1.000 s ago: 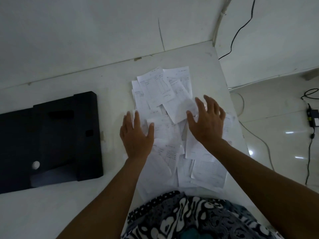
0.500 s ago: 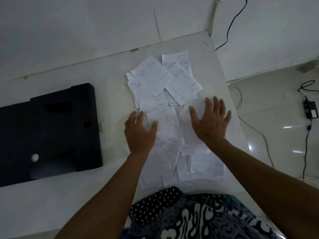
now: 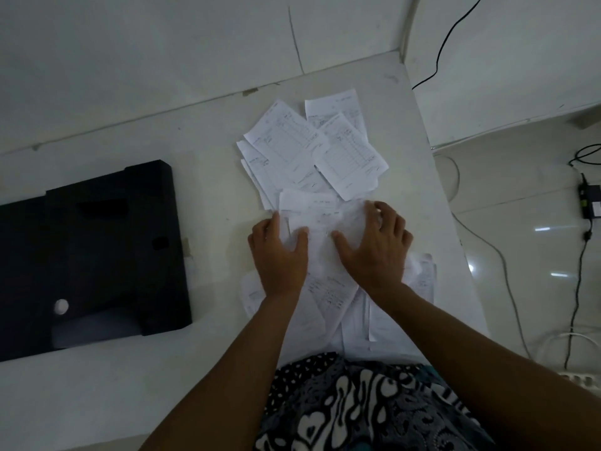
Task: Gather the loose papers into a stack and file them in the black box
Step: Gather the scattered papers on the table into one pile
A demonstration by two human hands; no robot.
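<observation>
Many sheets: thin white printed loose papers (image 3: 312, 151), light, floppy, slippery on white bench (image 3: 211, 131).
Hands: left hand (image 3: 279, 252) and right hand (image 3: 374, 249) spread flat, pinching central sheets inward.
Hold: squared edges.

papers (image 3: 312, 151) printed, text illegible

Looked like a plain home or small back-office corner, dimly lit. Bare whitish walls (image 3: 162, 43), one cracked, behind a white table (image 3: 208, 131) pushed into the corner. Printed forms (image 3: 312, 151) scattered on top, beside a flat black box (image 3: 97, 255). Glossy tiled floor (image 3: 536, 255) to the right, with loose cables (image 3: 579, 288) trailing over it and a small black adapter (image 3: 590, 201). A black wire (image 3: 445, 43) hung down the wall.
</observation>
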